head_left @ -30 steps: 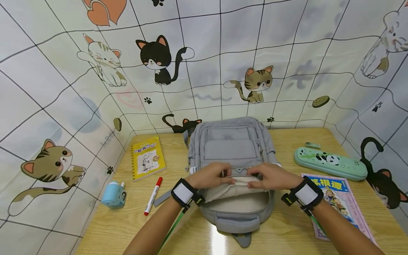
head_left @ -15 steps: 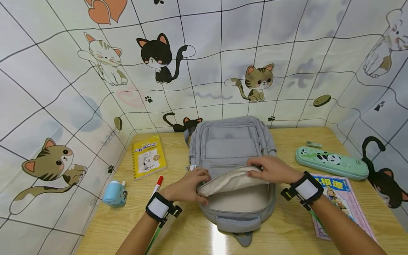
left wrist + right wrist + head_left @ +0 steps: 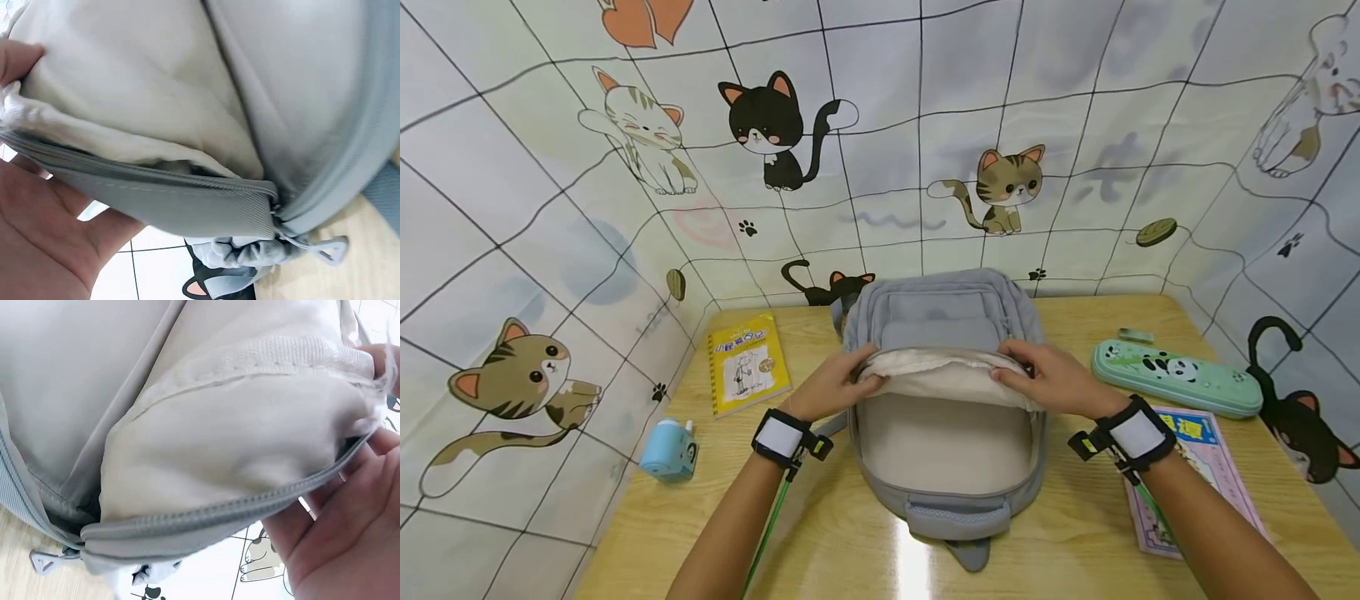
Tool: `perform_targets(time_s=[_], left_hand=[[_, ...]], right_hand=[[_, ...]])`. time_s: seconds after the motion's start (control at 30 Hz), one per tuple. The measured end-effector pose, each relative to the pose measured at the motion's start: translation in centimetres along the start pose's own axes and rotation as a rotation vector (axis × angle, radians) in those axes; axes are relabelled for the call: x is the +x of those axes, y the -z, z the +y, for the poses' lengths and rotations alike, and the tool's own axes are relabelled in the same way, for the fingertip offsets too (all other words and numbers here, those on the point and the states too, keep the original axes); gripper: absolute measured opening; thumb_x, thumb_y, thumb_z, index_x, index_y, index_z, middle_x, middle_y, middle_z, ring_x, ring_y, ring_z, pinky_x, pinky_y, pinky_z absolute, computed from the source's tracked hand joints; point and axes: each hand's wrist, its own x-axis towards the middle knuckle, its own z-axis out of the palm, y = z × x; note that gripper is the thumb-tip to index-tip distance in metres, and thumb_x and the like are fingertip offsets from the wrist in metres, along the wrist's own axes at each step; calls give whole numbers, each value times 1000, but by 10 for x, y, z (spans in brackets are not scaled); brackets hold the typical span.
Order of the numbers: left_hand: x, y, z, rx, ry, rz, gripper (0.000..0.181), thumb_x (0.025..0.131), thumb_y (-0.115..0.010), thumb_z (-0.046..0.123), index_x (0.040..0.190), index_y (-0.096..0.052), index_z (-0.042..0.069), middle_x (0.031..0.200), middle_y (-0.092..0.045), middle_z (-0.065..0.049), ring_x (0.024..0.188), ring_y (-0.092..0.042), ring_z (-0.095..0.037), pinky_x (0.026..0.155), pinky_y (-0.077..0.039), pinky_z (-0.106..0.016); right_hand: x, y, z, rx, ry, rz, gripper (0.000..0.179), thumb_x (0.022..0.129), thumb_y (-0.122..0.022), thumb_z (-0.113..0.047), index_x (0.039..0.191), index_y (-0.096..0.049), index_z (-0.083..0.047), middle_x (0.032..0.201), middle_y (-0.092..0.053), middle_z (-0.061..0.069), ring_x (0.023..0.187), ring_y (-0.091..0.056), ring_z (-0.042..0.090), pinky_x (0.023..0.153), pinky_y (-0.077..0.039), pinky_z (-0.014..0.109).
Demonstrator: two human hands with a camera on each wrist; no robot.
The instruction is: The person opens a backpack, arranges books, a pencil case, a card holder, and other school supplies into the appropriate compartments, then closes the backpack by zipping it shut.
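A grey backpack [image 3: 936,308] lies on the table with its main compartment unzipped and its cream lining [image 3: 947,442] showing. My left hand [image 3: 831,385] pinches the left edge of the raised front flap [image 3: 936,379], thumb on the lining side and fingers behind. On the opposite edge my right hand [image 3: 1056,379] grips the flap the same way. In the left wrist view the zipper edge [image 3: 156,172] runs across the palm to a zipper pull [image 3: 328,250] at the corner. The right wrist view shows the other zipper pull [image 3: 44,562] hanging at its corner.
A yellow notebook [image 3: 748,367] and a blue pencil sharpener [image 3: 668,450] are at left. To the right lie a green panda pencil case [image 3: 1176,377], a small eraser-like block [image 3: 1135,335] and a pink comic book [image 3: 1217,475], partly under the right forearm. Cat-print cloth [image 3: 880,167] surrounds the table.
My left hand shifted from the flap's middle to its left edge, then rose. Both hands have lifted the flap away from me, so the compartment gapes wider. The red-capped marker is now hidden.
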Motion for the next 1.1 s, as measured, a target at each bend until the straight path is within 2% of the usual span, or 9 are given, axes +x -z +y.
perform_targets(time_s=[0.1,0.3,0.47,0.6,0.67,0.73,0.87,1.0,1.1], left_hand=[[12,4,-4,0,54,22,8,109,-61,23,109,-59,15,77,-44,4,66,-45,-8,64,-40,-25],[33,10,-18,-18,105,90,8,111,-59,25,113,-63,18,82,-53,-1,67,-50,-14,65,-42,-29],[34,9,-33,-116,180,123,24,109,-63,37,126,-66,19,102,-64,-3,87,-58,-16,76,-47,-32],[22,20,-48,-299,246,130,47,109,-61,43,145,-60,12,133,-69,-11,119,-66,-26,102,-54,-40],[9,33,-59,-324,281,171,49,111,-57,41,147,-58,8,137,-68,-17,128,-65,-33,111,-52,-47],[-5,48,-71,-271,332,237,45,113,-54,37,144,-59,6,136,-68,-20,132,-63,-37,115,-49,-52],[-36,78,-98,-54,522,333,38,114,-54,30,140,-62,5,135,-68,-21,132,-61,-38,113,-48,-56],[-63,95,-125,85,703,325,40,114,-50,23,141,-58,-5,141,-62,-29,133,-58,-46,112,-47,-60],[-78,102,-142,172,852,294,44,112,-50,24,144,-55,-5,149,-54,-32,139,-50,-52,114,-42,-66]], right_hand=[[1,0,-2,-27,-21,37,7,106,-69,-24,107,-65,-17,79,-52,-3,65,-47,8,60,-39,26],[11,-7,-6,-120,-72,60,33,95,-80,-41,109,-66,-15,81,-60,1,69,-54,13,61,-44,28],[20,-15,-7,-184,-50,149,29,98,-77,-34,106,-68,-7,71,-56,2,62,-53,15,57,-42,31],[24,-13,-4,-208,-61,199,31,100,-74,-32,113,-69,-4,76,-63,7,65,-56,19,59,-43,35],[28,-12,-4,-216,-65,206,31,101,-74,-32,114,-69,-4,79,-66,8,66,-57,19,61,-44,35],[30,-9,-4,-218,-67,209,30,101,-73,-32,112,-68,-4,80,-66,8,66,-57,19,62,-43,35],[32,-7,-3,-212,-66,205,30,102,-72,-34,110,-67,-6,78,-64,6,66,-55,18,62,-41,35],[34,-9,-2,-196,-65,194,34,102,-72,-35,117,-68,-4,85,-69,8,70,-58,17,63,-42,35],[38,-14,-4,-185,-55,190,35,102,-72,-33,121,-68,-3,88,-71,9,71,-59,17,64,-43,34]])
